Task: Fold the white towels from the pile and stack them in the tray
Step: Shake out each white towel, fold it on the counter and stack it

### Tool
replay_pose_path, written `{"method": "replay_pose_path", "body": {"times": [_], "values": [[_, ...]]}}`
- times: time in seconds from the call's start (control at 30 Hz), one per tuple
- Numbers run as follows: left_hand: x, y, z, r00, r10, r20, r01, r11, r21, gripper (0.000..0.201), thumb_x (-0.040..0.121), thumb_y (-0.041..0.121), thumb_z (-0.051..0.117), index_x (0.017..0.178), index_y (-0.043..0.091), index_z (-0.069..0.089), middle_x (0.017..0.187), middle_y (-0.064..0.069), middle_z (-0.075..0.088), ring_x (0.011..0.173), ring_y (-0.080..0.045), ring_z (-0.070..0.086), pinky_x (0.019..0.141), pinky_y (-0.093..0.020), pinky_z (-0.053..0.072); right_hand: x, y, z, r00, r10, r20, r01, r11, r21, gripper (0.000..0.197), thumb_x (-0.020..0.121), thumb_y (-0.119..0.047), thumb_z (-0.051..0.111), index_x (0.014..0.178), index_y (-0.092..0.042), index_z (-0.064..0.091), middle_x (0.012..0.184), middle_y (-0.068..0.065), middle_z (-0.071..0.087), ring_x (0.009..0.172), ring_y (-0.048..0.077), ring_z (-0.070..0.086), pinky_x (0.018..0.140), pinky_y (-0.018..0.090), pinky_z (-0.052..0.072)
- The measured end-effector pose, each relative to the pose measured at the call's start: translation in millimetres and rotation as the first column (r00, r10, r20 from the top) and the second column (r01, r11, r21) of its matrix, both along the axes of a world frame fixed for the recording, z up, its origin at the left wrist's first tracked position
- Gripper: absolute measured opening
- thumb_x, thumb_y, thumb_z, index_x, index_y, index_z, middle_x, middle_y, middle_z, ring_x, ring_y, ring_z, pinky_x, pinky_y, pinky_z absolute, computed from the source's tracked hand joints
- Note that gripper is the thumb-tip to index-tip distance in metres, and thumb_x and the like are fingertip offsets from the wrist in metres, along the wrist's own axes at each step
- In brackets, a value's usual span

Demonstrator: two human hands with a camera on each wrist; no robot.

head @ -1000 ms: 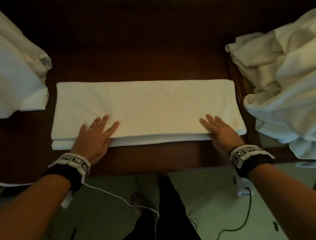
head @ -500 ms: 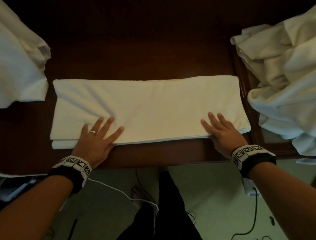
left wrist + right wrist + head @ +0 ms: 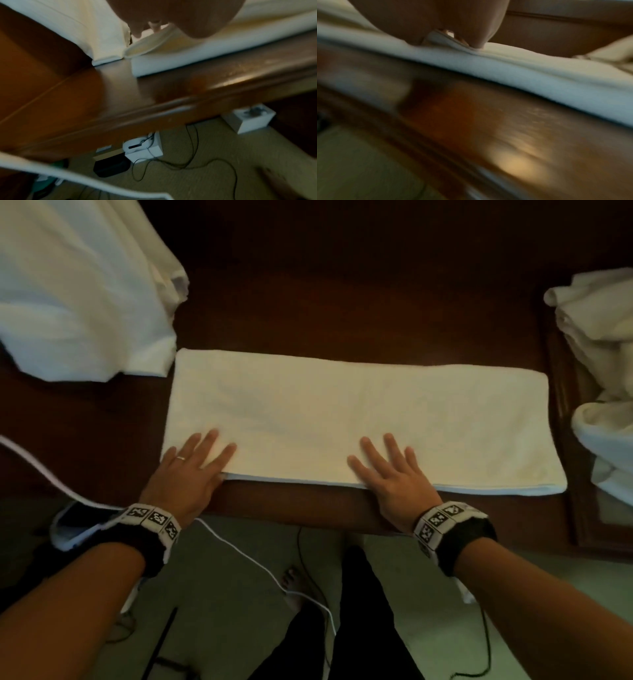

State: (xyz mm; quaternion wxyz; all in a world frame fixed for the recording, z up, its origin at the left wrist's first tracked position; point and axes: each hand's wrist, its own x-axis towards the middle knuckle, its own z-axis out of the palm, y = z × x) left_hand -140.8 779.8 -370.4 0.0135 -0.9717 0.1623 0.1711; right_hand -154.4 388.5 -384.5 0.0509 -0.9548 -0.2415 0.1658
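Towel (image 3: 359,426) folded into a long band lies flat along the near edge of the bench (image 3: 325,313), and your hands have shifted on it: half a second ago the right hand (image 3: 394,474) pressed near the band's right end, and now it rests flat, fingers spread and grasping nothing, close to the middle of the near edge, while the left hand (image 3: 191,467) stays flat and released on the near left corner. The near edges, uneven a second ago with a lower layer sticking out at the left, now look lined up, though the left wrist view shows the top layer curling up a little at that corner. That reads to me as smoothing finished and the next crosswise fold being set up, with your right hand marking the fold line. Farther left, white cloth (image 3: 78,289) sits just beside the band's far corner; to the right, loose towels (image 3: 603,364) are heaped in what looks like a wooden tray (image 3: 561,412), well apart from your hands.
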Motion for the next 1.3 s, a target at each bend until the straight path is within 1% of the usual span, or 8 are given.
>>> {"method": "replay_pose_path", "body": {"times": [0.13, 0.3, 0.53, 0.67, 0.8, 0.93, 1.03, 1.3], "values": [[1, -22, 6, 0.997, 0.076, -0.021, -0.076, 0.997, -0.028, 0.075, 0.094, 0.068, 0.023, 0.152, 0.023, 0.041, 0.159, -0.016, 0.034, 0.142, -0.041, 0.037, 0.112, -0.058, 0.033, 4, 6, 0, 1.0, -0.002, -0.006, 0.002, 0.998, -0.064, 0.087, 0.084, -0.007, 0.054, 0.154, -0.032, 0.01, 0.165, 0.009, 0.006, 0.147, 0.051, 0.003, 0.11, 0.07, 0.019], [3, -38, -1, 0.993, 0.101, -0.063, -0.103, 0.995, -0.018, 0.07, 0.095, 0.067, 0.006, 0.158, 0.038, 0.014, 0.169, -0.004, 0.006, 0.153, -0.034, 0.013, 0.119, -0.057, 0.023, 10, 4, 13, 0.996, -0.025, -0.086, 0.018, 0.997, -0.082, 0.073, 0.1, -0.012, 0.042, 0.157, -0.035, 0.001, 0.165, 0.001, -0.014, 0.15, 0.038, -0.013, 0.118, 0.058, 0.009], [24, -88, 23, 0.976, 0.219, 0.012, -0.219, 0.972, 0.09, 0.059, 0.097, 0.051, 0.041, 0.128, 0.004, 0.06, 0.148, -0.023, 0.043, 0.134, -0.043, 0.039, 0.107, -0.055, 0.038, 0, -59, 33, 0.957, -0.288, -0.024, 0.285, 0.955, -0.086, 0.066, 0.089, -0.001, 0.048, 0.15, -0.02, 0.032, 0.164, 0.009, 0.014, 0.151, 0.031, 0.013, 0.12, 0.049, 0.023], [20, -153, 12, 0.999, 0.039, -0.002, -0.039, 0.996, -0.08, 0.069, 0.1, 0.056, 0.035, 0.157, 0.018, 0.025, 0.166, -0.015, 0.013, 0.15, -0.036, 0.019, 0.118, -0.056, 0.025, -11, -124, 34, 0.907, -0.421, 0.011, 0.418, 0.898, -0.139, 0.062, 0.091, -0.003, 0.049, 0.149, -0.019, 0.033, 0.162, 0.01, 0.018, 0.149, 0.033, 0.017, 0.117, 0.051, 0.024], [21, -203, -9, 0.99, 0.089, -0.106, -0.089, 0.996, 0.002, 0.075, 0.094, 0.074, 0.014, 0.155, 0.043, -0.015, 0.166, -0.004, -0.021, 0.154, -0.035, -0.005, 0.116, -0.066, 0.011, -22, -184, 41, 0.898, -0.439, 0.029, 0.439, 0.891, -0.117, 0.056, 0.085, 0.004, 0.056, 0.139, -0.009, 0.051, 0.154, 0.017, 0.037, 0.141, 0.041, 0.033, 0.109, 0.055, 0.037], [20, -217, -5, 0.981, 0.158, -0.114, -0.152, 0.987, 0.059, 0.081, 0.093, 0.074, 0.027, 0.157, 0.039, -0.009, 0.167, -0.008, -0.016, 0.153, -0.038, -0.003, 0.116, -0.067, 0.014, -48, -209, 43, 0.92, -0.378, 0.099, 0.387, 0.919, -0.081, 0.028, 0.08, -0.01, 0.056, 0.104, -0.005, 0.069, 0.125, 0.013, 0.062, 0.11, 0.036, 0.06, 0.084, 0.048, 0.054], [24, -230, 4, 0.985, 0.152, -0.078, -0.152, 0.988, 0.007, 0.083, 0.093, 0.067, 0.04, 0.16, 0.028, 0.008, 0.167, -0.015, -0.003, 0.152, -0.038, 0.005, 0.119, -0.061, 0.017, -33, -208, 50, 0.822, -0.563, 0.083, 0.562, 0.826, 0.034, 0.031, 0.088, -0.035, 0.042, 0.086, -0.014, 0.064, 0.101, 0.003, 0.062, 0.091, 0.029, 0.058, 0.072, 0.034, 0.048], [29, -280, -5, 0.99, 0.072, -0.121, -0.07, 0.997, 0.026, 0.084, 0.092, 0.077, 0.02, 0.155, 0.038, -0.02, 0.164, -0.007, -0.027, 0.154, -0.033, -0.01, 0.119, -0.063, 0.009, 22, -220, 40, 0.524, -0.83, -0.189, 0.826, 0.55, -0.123, 0.062, 0.09, -0.052, 0.06, 0.132, -0.01, 0.044, 0.133, 0.015, 0.045, 0.118, 0.036, 0.052, 0.098, 0.049, 0.048]]}}
